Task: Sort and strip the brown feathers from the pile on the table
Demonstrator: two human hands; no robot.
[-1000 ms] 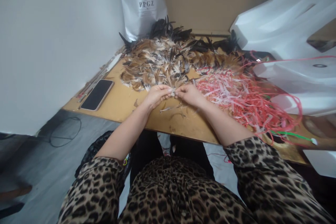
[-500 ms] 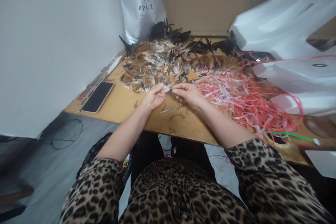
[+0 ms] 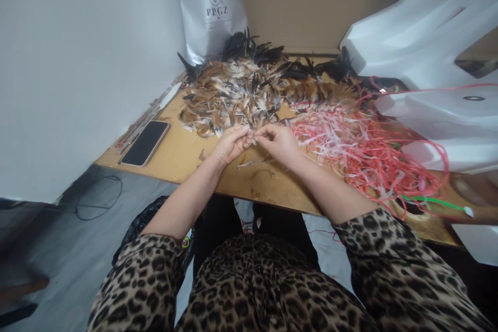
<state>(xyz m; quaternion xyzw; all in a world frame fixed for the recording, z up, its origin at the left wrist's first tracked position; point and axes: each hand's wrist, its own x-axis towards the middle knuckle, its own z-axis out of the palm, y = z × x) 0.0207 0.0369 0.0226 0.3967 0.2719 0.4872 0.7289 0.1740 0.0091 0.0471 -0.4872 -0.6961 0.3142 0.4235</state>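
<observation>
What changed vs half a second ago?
Left hand shifted slightly right, toward the right hand; their fingertips now nearly meet. Too small to tell whether anything was gripped or released between them. Unchanged: feather pile, pink strands, phone, silver bag.

A small pale tuft (image 3: 253, 138) (its details blurred) is pinched at centre frame; loose brown-and-white feathers (image 3: 229, 94) lie heaped just above.
</observation>
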